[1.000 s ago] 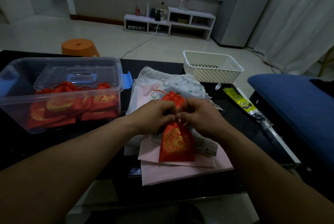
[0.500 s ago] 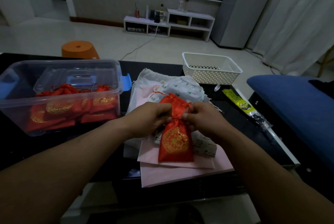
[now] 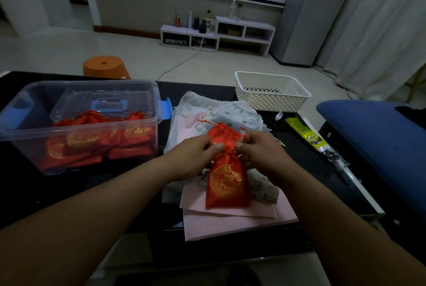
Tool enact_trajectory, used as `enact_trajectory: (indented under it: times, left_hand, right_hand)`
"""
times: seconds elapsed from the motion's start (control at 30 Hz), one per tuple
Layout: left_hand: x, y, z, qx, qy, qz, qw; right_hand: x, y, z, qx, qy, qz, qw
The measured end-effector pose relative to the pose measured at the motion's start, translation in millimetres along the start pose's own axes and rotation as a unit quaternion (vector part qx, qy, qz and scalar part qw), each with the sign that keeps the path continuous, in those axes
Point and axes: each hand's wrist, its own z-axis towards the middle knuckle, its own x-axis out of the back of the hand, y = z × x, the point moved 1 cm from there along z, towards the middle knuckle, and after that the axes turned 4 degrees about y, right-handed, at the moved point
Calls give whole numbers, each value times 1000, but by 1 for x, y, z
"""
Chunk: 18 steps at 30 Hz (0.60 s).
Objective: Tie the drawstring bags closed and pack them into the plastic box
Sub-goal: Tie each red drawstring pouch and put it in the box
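Cinched tighter than a second ago: red satin gold-emblem drawstring bag [image 3: 227, 182] over pale cloth pouches [image 3: 230, 112] on black bench [image 3: 299, 152], left hand [image 3: 193, 156] and right hand [image 3: 260, 152] fingers pinching its cords, knot pending, clear plastic box [image 3: 69, 134] nearby left.

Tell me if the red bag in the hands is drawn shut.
Drawn shut: the red bag is gathered tight at the neck between the left hand and right hand. Knotted: cannot tell.

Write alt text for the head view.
The left hand and right hand pinch the neck of a red gold-embroidered drawstring bag over pale cloth bags on a black table. A clear plastic box at left holds more red bags.
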Motion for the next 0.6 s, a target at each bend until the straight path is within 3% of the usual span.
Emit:
enact_trajectory:
  times: [0.17,0.4,0.6]
  left_hand:
    - [-7,2,-4,0,-25,-36,999]
    - [-8,7,-2,-16,-5,-60,998]
    - [-9,10,-2,-11,1,-121,993]
  right_hand:
    - [-2,-1,-2,9,4,2,1000]
    - [0,-3,-13,21,-104,5,994]
    - [1,-1,-10,16,-82,37,996]
